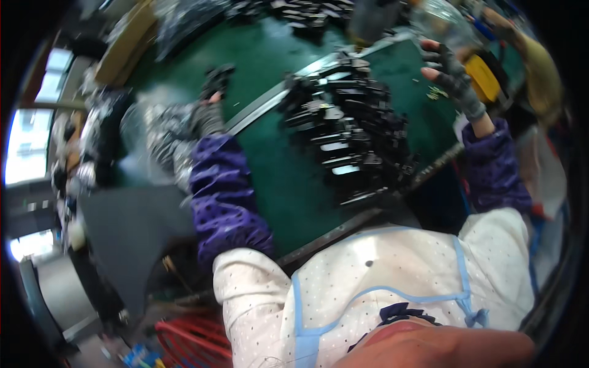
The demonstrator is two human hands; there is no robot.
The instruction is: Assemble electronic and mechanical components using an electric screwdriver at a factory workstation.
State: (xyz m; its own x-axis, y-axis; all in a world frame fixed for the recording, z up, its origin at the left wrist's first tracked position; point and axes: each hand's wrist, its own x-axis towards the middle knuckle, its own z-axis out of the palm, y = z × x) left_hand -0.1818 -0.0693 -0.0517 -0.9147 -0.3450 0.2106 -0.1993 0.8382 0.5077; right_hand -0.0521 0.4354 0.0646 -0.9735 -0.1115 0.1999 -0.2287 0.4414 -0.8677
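My left hand (pixel 210 113), in a grey fingerless glove, reaches over the green table at the left. Its fingers close around a small black part (pixel 219 78), whose outline is blurred. Over a cluster of small brass-coloured pieces (pixel 437 92) at the right, my right hand (pixel 451 76) is raised in a matching glove. Its bare fingertips are apart, the thumb stands off from the fingers, and I see nothing in them. Between my hands lies a large heap of black parts (pixel 350 122) with shiny metal strips.
A metal strip (pixel 261 110) crosses the green table (pixel 288 211) diagonally. Clear plastic bags (pixel 147 132) lie at its left; more black parts (pixel 313 13) are at the far side. A yellow-and-black object (pixel 482 78) stands beside my right hand. A cardboard piece (pixel 126 43) leans at far left.
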